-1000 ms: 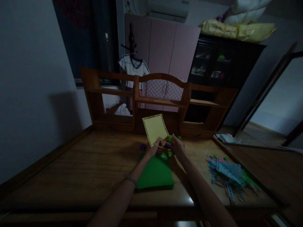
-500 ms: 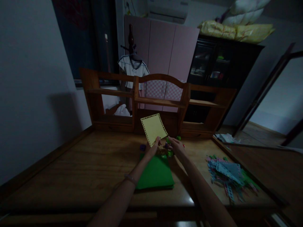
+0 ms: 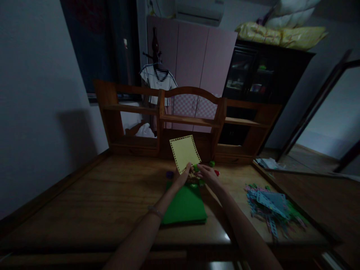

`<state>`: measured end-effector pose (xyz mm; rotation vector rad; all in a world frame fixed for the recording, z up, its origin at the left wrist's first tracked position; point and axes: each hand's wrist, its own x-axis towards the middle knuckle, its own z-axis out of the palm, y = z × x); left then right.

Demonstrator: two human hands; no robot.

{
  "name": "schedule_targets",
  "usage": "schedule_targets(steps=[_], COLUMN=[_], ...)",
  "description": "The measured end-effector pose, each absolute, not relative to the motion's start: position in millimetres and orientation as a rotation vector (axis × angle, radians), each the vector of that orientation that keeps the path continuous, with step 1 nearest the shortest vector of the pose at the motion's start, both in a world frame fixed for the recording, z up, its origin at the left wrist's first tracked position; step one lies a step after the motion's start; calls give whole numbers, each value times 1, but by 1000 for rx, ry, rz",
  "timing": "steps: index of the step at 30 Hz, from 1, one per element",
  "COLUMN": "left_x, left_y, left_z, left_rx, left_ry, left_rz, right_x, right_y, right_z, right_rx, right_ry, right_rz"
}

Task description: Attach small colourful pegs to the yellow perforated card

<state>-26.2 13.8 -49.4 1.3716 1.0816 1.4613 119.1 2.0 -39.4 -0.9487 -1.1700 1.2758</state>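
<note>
Currently fine fingertip work: left hand (image 3: pixel 184 175) pinches yellow sheet (image 3: pixel 184 150) by lower edge, sheet tilted up beyond fingertips. Right hand (image 3: pixel 208 173) narrow, fingertips at small green piece (image 3: pixel 196 168) near sheet's lower right corner; too dim to tell if gripped. Looks like positioning step; next move probably calls for steady sheet, light touch. Sheet thin, squarish, dark hole-like marks along edges. Green stack (image 3: pixel 185 206) below fingers: matte, flat, layered. Purple piece (image 3: pixel 169 174) left of fingers, red piece (image 3: pixel 216 173) just right.
</note>
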Motion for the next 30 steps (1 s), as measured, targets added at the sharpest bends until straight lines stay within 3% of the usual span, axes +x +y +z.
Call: schedule_targets(steps=[30], left_x=[-29], left_y=[20], left_z=[-60], left_rx=[1501], left_ry=[1098], left_rz=[1460], right_x=[117], right_y=[2], right_z=[-41], right_rx=[-919], right_ry=[-1178], right_rz=[1282])
